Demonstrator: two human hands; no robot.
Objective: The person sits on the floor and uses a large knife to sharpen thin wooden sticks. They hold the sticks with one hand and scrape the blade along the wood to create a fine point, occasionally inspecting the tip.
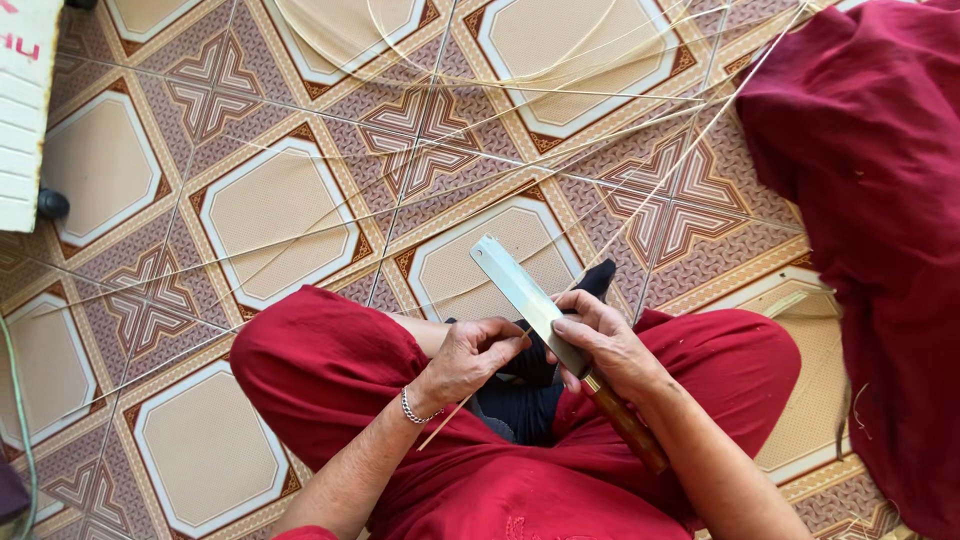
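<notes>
So here we're sitting cross-legged on the tiled floor (270, 215), splitting a thin strip (452, 418) with a cleaver (522, 296). Our right hand (608, 348) has its fingers wrapped tight around the cleaver where the blade meets the wooden handle (625, 425), blade angled up and away from us. Our left hand (470, 355) pinches the strip, fingers closed on it right beside the blade; the strip's tail pokes out below the wrist over our red trousers (330, 365).

To do this well, we'd say keep the left fingertips behind the edge, not in front, and let the blade ride along the grain instead of forcing it. Small wrist twists steer the split. Hard to tell exactly where the edge bites the strip, since the hands cover it. Finished strips (520, 90) lie fanned over the floor ahead.
</notes>
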